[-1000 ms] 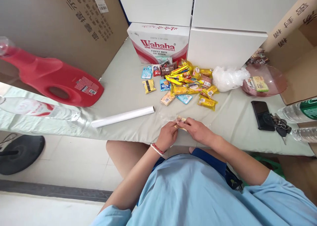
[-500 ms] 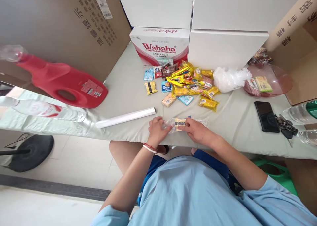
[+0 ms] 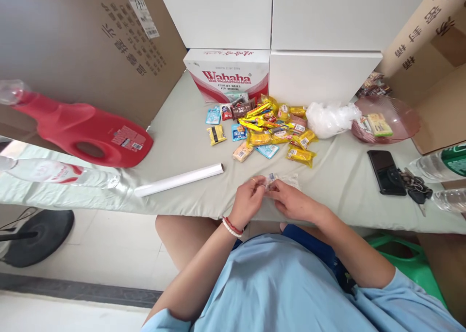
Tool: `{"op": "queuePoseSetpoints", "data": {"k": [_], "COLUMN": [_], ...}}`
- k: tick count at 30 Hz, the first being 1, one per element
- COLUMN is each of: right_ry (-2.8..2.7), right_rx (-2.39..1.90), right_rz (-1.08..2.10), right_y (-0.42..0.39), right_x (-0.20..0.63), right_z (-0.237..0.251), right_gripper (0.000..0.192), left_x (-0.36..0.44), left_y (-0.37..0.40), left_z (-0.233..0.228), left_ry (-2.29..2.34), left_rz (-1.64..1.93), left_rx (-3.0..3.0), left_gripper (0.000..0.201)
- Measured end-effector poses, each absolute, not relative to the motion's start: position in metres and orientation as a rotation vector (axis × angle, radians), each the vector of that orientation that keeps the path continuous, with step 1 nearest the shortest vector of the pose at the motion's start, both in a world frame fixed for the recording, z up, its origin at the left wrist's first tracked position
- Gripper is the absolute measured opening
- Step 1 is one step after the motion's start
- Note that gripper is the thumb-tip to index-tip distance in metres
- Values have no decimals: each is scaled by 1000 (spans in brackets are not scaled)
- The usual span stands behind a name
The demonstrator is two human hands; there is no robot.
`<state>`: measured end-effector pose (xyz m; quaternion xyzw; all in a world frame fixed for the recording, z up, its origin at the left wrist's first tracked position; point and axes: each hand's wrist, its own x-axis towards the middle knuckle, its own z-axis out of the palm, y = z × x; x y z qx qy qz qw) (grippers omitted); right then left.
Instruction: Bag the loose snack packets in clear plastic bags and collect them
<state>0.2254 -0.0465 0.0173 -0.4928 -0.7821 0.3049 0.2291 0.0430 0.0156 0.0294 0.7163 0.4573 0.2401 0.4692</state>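
The fingertips of the left hand (image 3: 248, 199) and the right hand (image 3: 290, 199) pinch together on a small crinkled clear plastic wrapper (image 3: 279, 180), held just above the near edge of the pale grey-green cloth-covered table (image 3: 182, 138). It looks feather-light, limp and slippery, so a pinch at its edges probably suits it best. Beyond lie a white paper roll (image 3: 179, 180) and a heap of yellow and blue snack packets (image 3: 269, 128).

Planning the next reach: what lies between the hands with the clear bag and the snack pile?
Head view: only bare tablecloth between the clear bag and the snack pile.
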Motion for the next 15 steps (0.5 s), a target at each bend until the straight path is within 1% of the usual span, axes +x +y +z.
{"op": "queuePoseSetpoints", "data": {"k": [2, 3, 6, 7, 9, 12, 13, 15], "right_ry": [-2031, -1948, -1738, -1720, -1769, -1796, -1763, -1659], "right_rx": [-1348, -1418, -1810, -1922, -2029, -1982, -1951, -1894], "right_rz": [907, 886, 587, 478, 357, 381, 442, 635], "right_y": [-46, -44, -41, -41, -45, -53, -54, -54], "right_x": [240, 246, 258, 259, 259, 257, 255, 249], "right_z": [20, 21, 13, 8, -2, -7, -4, 6], "right_gripper": [47, 44, 35, 35, 32, 10, 7, 12], "left_x": [44, 44, 47, 48, 49, 50, 51, 54], "left_y": [9, 5, -7, -10, -14, -16, -16, -18], "left_z": [30, 31, 28, 26, 23, 19, 18, 17], "left_ry": [1068, 1065, 1102, 1104, 1094, 1076, 1069, 1056], "left_rz": [486, 423, 272, 251, 241, 246, 244, 235], "left_rx": [2091, 2252, 2583, 2643, 2717, 2771, 2785, 2811], "left_gripper": [33, 33, 38, 40, 41, 37, 36, 34]}}
